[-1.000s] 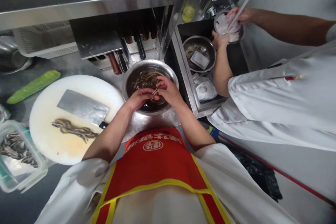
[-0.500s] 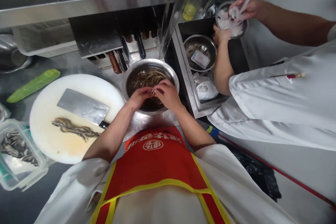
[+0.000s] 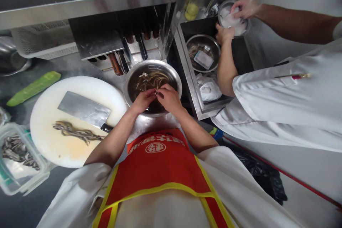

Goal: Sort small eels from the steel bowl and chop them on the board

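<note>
- Left hand [image 3: 142,100] and right hand [image 3: 167,98] are both over the near half of a steel bowl [image 3: 175,74], fingertips meeting above the dark liquid.
- Grip, both hands: fingers pinched together on a thin strip [image 3: 156,92] held between the two hands; the strip is small and its exact nature cannot be told.
- The bowl stands on the steel tabletop [image 3: 149,124] directly ahead of the person, and holds dark liquid with a pile of pale, thin strips [image 3: 149,78] at its far side.
- A round white cutting board [image 3: 88,85] lies on the tabletop just left of the bowl, its edge close to the bowl's rim.
- A cleaver [image 3: 82,108] lies flat on the board, handle toward the person; a bundle of dark, long fish strips [image 3: 76,132] lies on the board just beside the blade.
- A clear plastic box [image 3: 16,181] with similar dark strips inside sits at the left edge, touching or nearly touching the board.
- A green vegetable [image 3: 33,87] lies on the tabletop beyond the board.
- Knife handles [image 3: 117,62] stand in a rack behind the bowl.
- To the right, a second person in a white jacket [image 3: 288,99] holds a small bowl [image 3: 232,21] with both hands over a sink [image 3: 187,74]; another steel bowl [image 3: 203,53] sits in the sink below.
</note>
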### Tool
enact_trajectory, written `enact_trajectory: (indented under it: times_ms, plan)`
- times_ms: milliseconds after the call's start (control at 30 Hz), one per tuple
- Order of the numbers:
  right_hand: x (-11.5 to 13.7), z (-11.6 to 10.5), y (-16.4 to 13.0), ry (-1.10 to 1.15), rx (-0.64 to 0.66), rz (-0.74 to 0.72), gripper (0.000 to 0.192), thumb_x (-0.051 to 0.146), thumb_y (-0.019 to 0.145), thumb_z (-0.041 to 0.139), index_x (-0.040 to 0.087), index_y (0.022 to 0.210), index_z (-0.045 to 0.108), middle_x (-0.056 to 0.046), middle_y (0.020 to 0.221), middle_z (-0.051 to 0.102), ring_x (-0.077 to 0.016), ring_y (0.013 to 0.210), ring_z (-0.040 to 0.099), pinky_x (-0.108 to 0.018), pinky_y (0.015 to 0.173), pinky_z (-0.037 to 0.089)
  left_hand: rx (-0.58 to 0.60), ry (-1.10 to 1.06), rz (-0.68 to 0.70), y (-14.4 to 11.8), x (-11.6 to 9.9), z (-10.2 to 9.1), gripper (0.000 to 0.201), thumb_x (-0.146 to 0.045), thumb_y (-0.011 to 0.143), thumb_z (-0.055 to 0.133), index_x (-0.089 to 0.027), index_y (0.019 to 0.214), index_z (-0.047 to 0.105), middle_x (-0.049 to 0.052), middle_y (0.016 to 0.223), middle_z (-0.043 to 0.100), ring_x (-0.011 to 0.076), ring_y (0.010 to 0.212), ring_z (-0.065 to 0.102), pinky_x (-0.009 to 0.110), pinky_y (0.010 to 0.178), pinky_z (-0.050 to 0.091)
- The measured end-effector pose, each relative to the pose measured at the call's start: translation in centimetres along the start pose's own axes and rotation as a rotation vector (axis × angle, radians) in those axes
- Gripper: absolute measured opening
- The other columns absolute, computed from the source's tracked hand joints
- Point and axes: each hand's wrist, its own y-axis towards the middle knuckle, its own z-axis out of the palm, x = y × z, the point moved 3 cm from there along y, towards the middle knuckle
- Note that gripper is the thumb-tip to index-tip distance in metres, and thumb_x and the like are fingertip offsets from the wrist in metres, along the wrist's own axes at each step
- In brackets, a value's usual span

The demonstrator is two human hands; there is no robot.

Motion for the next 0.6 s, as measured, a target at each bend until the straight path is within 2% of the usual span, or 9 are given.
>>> enact_trajectory:
  times_ms: [167,300,433,600]
  plan:
    - [-0.6,0.7,-0.1,0.003,0.036,0.008,0.016,0.013,0.088,0.058,0.020,0.086,0.073,-0.006,0.096,0.062,-0.0198,0.093,0.059,-0.033,0.088,0.048,0.043,0.390,0.077,-0.5,-1.3,0.4,0.045,-0.022,0.086,0.055,-0.015,0.129,0.066,0.006,0.116,0.074,0.0255,0.109,0.067,0.037,0.101,0.048]
    - [-0.9,1.0,-0.2,-0.008,0.048,0.025,0.016,0.012,0.086,0.057,0.021,0.081,0.070,-0.004,0.091,0.063,-0.0190,0.089,0.059,-0.032,0.084,0.047,0.061,0.563,0.079,-1.0,-1.7,0.7,0.046,-0.018,0.089,0.050,-0.016,0.132,0.064,0.007,0.119,0.073,0.0247,0.108,0.067,0.035,0.101,0.048]
    - [-0.9,1.1,-0.1,-0.003,0.015,0.099,0.014,0.011,0.081,0.058,0.021,0.075,0.066,-0.003,0.085,0.062,-0.0190,0.085,0.058,-0.031,0.080,0.045,0.043,0.626,0.060,-1.1,-1.7,1.1,0.048,-0.016,0.088,0.050,-0.016,0.134,0.063,0.007,0.116,0.074,0.0250,0.104,0.069,0.035,0.097,0.050]
    - [-1.2,1.0,0.1,0.146,-0.058,0.189,0.012,0.010,0.076,0.058,0.020,0.070,0.062,-0.001,0.078,0.061,-0.0168,0.078,0.058,-0.030,0.078,0.045,-0.002,0.525,0.036,-1.0,-1.8,1.3,0.046,-0.016,0.084,0.054,-0.017,0.128,0.066,0.005,0.109,0.076,0.0227,0.099,0.069,0.034,0.094,0.051]
